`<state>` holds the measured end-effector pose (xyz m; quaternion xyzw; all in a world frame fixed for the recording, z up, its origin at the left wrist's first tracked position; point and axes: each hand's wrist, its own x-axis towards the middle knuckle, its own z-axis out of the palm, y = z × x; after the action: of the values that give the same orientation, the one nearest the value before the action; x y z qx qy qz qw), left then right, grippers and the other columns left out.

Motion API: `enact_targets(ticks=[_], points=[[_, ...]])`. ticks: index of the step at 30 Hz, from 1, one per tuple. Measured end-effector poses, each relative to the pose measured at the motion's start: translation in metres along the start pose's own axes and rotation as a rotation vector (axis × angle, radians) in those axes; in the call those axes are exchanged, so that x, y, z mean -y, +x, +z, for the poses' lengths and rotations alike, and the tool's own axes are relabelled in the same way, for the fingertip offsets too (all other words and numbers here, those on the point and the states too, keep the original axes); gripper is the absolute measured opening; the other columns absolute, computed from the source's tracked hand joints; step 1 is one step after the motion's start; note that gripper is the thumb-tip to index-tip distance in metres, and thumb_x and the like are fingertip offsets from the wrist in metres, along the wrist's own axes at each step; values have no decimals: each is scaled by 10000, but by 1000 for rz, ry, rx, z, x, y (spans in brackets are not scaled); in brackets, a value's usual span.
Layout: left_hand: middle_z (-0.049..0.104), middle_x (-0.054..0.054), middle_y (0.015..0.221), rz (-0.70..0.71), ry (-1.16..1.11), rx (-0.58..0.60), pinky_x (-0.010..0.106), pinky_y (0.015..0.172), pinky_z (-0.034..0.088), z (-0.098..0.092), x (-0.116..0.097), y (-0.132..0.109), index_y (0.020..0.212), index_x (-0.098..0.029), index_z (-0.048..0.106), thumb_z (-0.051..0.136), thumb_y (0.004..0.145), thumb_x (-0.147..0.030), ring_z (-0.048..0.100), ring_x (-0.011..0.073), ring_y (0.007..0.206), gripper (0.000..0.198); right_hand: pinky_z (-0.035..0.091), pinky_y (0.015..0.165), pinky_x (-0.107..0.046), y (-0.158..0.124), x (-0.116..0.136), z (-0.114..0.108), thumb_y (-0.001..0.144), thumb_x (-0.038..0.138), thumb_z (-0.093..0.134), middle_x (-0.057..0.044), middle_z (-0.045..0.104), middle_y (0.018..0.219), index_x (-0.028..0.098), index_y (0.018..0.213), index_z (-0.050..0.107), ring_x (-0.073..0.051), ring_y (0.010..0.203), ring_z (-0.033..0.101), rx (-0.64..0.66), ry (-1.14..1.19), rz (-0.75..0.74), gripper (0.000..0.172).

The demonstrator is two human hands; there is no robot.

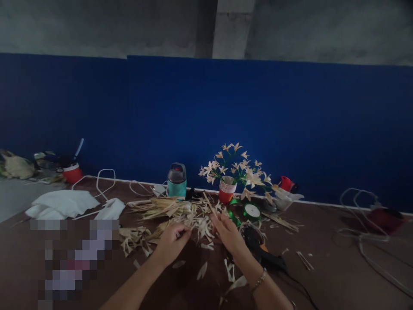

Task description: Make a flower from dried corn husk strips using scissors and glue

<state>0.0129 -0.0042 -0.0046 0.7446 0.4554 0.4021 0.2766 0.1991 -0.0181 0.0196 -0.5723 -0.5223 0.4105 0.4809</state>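
Note:
My left hand [174, 242] is closed in a pinch at the near edge of a pile of dried corn husk [167, 207]. Whatever its thumb and forefinger hold is too small to make out. My right hand [227, 234], with a bracelet on the wrist, has its fingers pressed together around the lower end of a narrow husk strip [209, 203], which slants up and left. Cut husk pieces [204, 227] lie between and beyond the two hands. Just behind stands a red-and-white paper cup [227, 189] with husk flowers [253, 176] on green stems. Loose petals [202, 271] lie nearer me.
A black glue gun [266, 256] with a cord lies right of my right hand. Green ribbon spool [251, 212] and teal bottle [177, 185] stand farther back. White cloth [61, 204] and cables lie left; more cables [361, 232] right. A blue panel [206, 112] rises behind the table.

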Motion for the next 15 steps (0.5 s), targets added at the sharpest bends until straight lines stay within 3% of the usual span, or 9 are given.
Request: enact_targets(ticks=[2,6,8,10,13,15], points=[[639,19,678,-116,-135,30,257,650,424,0,-1,1,673,-174,638,506,778,-300,569,171,688,210,270,438,-209,0,-2,1,713,462,545,66,429,506,157,826,556,-86,455,352,5,33,-45,325],[605,-7,620,-325,-429,102,227,569,393,0,-8,0,693,-155,640,558,749,-365,534,139,602,233,270,438,-204,-3,-5,6,658,370,628,95,374,479,155,866,551,-76,437,324,137,74,-27,309],[579,-23,573,-402,-574,108,214,521,372,1,-10,-1,699,-151,639,605,712,-387,504,116,536,238,272,444,-203,-6,1,5,668,365,630,85,383,487,167,735,529,-74,450,336,73,87,-36,232],[554,-35,531,-473,-721,113,207,485,359,2,-10,-3,722,-147,636,641,681,-395,482,98,481,252,249,436,-198,-8,10,2,689,389,622,79,359,493,181,606,457,-68,461,315,-65,130,-73,278],[553,-34,518,-535,-890,118,200,475,365,4,-8,-5,746,-136,631,677,657,-384,493,89,463,268,212,422,-201,-11,21,-3,742,448,575,78,315,498,188,562,413,-63,459,263,-225,259,-137,355],[566,-30,527,-544,-948,119,199,490,380,5,-7,-6,723,-136,623,691,654,-371,514,90,480,254,208,418,-203,-13,23,-2,735,454,590,76,325,511,182,601,461,-63,458,258,-247,331,-153,329]])
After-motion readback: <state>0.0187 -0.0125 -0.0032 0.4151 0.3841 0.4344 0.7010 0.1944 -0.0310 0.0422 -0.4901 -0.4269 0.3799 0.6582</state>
